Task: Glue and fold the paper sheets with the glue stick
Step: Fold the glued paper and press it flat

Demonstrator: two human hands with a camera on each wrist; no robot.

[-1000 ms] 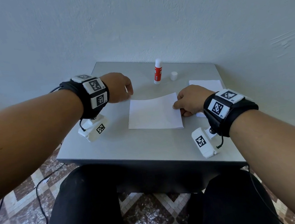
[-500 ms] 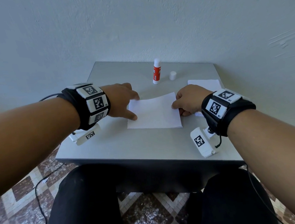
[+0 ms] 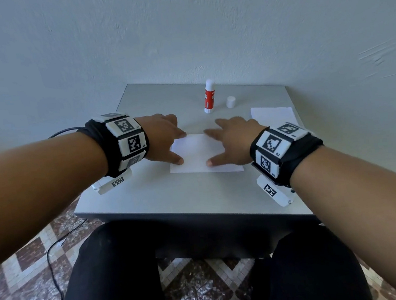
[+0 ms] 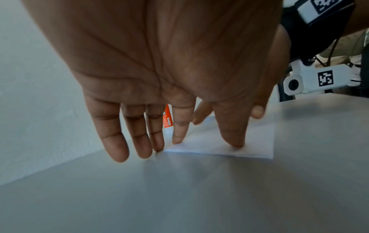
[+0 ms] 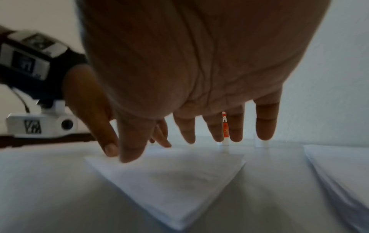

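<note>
both hands lie flat with fingers spread on the folded paper sheet (image 3: 199,153) in the middle of the grey table (image 3: 172,192): the left hand (image 3: 163,139) presses its left edge, the right hand (image 3: 230,141) its right part. the glue stick (image 3: 209,96) stands upright beyond, its cap (image 3: 231,101) beside it, more sheets (image 3: 273,114) to the right.

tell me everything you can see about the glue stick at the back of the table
The glue stick stands upright near the far edge of the grey table, beyond the folded paper. Its body is red-orange with white print, white at top and base. Its white cap is off, standing apart to the right. Nothing touches it; both hands are on the paper.
</note>
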